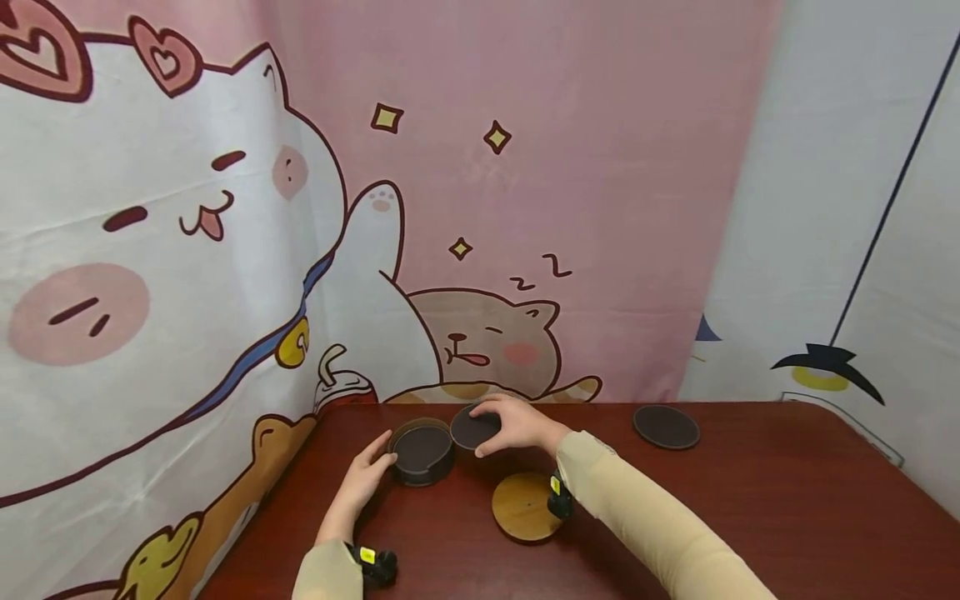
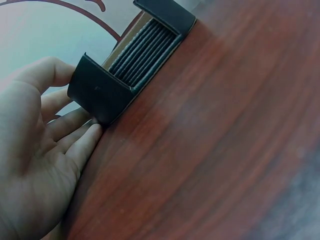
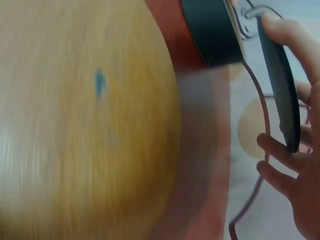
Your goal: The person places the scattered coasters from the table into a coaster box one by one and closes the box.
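A round dark coaster holder [image 1: 423, 475] stands on the table with a stack of dark coasters [image 2: 145, 52] inside; a notch in its wall shows their edges in the left wrist view. My left hand [image 1: 363, 477] holds the holder by its left side, thumb and fingers against the wall. My right hand [image 1: 517, 423] grips a single dark round coaster [image 1: 471, 427] by its edges, raised just right of the holder. In the right wrist view this coaster [image 3: 280, 82] is seen edge-on between thumb and fingers, apart from the holder [image 3: 212, 32].
A round wooden disc [image 1: 525, 507] lies on the reddish-brown table [image 1: 750, 500], below my right forearm. Farther right, another dark coaster [image 1: 666, 427] lies flat near the back edge. A cartoon-printed curtain [image 1: 600, 167] hangs behind the table and along its left side.
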A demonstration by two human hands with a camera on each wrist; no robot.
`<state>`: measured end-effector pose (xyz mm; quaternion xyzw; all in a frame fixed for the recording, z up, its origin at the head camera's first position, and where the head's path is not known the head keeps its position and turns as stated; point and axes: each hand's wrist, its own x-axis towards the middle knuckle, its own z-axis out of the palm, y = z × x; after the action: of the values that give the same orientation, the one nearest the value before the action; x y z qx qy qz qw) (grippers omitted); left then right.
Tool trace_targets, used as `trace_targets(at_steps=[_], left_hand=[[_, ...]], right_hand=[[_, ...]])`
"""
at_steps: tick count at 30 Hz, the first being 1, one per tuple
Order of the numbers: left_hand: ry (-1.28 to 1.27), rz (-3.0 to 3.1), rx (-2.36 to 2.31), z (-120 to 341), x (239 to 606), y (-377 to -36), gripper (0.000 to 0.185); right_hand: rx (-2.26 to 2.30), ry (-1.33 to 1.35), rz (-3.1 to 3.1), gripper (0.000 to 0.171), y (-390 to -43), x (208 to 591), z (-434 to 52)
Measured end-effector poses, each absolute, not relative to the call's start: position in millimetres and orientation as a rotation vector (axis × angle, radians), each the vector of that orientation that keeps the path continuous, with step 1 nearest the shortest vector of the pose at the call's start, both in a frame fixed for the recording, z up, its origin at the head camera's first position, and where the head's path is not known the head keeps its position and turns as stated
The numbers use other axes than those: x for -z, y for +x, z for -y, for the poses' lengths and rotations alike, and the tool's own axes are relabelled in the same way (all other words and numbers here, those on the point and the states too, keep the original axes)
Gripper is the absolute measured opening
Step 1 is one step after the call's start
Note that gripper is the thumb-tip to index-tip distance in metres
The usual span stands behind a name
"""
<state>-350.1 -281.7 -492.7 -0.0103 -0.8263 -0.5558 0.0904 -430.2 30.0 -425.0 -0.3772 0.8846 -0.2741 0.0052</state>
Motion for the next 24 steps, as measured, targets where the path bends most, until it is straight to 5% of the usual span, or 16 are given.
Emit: trace_targets(at_steps=[24], left_hand=[[-0.042,2.433,1.654,280.0,491.2,-349.0,0.054]], right_hand=[[0.648,-1.153,-2.724,0.065,-418.7,428.6,36.1]])
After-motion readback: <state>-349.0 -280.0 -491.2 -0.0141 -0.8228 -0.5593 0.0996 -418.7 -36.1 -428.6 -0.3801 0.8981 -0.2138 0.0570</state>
